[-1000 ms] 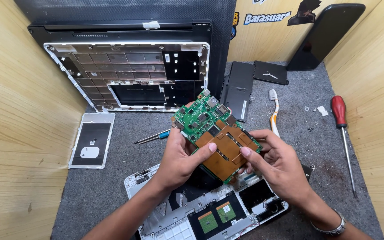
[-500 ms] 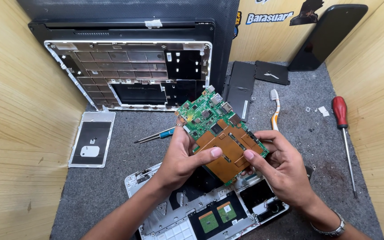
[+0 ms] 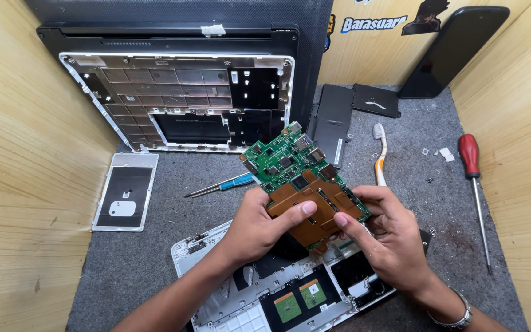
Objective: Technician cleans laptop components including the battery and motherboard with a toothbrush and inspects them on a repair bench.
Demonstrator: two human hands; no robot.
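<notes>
Left of the board (image 3: 305,187), a flat grey trackpad plate (image 3: 124,192) and a blue-handled screwdriver (image 3: 219,185) lie on coarse grey felt (image 3: 124,270). Left hand (image 3: 259,224) and right hand (image 3: 385,240) both grip the board from either side, thumbs on its copper-coloured foil; it is held tilted in the air, clear of the white case (image 3: 228,295) below it. Judged: board already out, case gutted, reassembly not begun. Behind the board, the open lid shell (image 3: 173,98), ribbed metal. Right of the board, a toothbrush (image 3: 379,154) and a red-handled screwdriver (image 3: 471,166).
</notes>
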